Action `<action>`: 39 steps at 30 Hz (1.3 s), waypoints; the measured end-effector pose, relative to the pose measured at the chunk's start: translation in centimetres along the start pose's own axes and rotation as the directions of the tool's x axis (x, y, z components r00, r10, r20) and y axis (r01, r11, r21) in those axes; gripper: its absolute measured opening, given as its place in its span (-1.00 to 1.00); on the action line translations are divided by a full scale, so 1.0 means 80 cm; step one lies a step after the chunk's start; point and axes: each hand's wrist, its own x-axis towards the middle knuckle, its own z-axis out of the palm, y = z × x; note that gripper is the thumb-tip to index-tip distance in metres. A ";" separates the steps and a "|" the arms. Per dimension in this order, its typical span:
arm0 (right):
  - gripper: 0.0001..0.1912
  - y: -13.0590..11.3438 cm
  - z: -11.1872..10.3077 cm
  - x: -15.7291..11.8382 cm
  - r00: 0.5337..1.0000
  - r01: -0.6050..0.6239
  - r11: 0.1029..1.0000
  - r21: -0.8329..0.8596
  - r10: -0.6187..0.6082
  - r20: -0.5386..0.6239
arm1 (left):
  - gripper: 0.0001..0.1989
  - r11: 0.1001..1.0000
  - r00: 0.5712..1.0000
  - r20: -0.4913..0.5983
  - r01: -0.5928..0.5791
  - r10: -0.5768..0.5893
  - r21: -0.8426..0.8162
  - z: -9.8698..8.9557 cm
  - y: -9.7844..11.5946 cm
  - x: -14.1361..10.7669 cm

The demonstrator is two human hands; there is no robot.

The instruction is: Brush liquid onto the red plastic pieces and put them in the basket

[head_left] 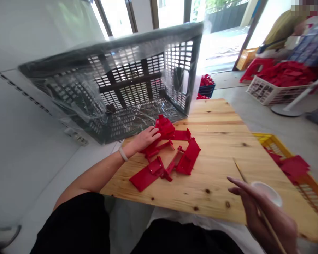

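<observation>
From here I see the right hand (266,213) pinching a slim, pale-handled brush (240,169), its fine tip pointing away from the fingers. The left hand (145,139) lies on a heap of glossy red plastic pieces (164,128); whether its fingers clasp one, I cannot tell. Flat, hinge-edged red panels (191,155) sprawl between the hands, on a smooth, knotted pine tabletop (214,144). Just beside the brush hand sits a round white dish (271,195). Beyond the left hand tilts a dark latticed plastic crate (148,38), draped in crinkled clear film (137,51).
</observation>
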 end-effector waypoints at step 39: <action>-0.70 0.149 -0.082 -0.035 0.831 -0.538 0.832 -0.133 0.550 0.082 | -0.26 0.617 0.849 -0.016 0.371 -0.528 -0.694 0.039 0.241 0.064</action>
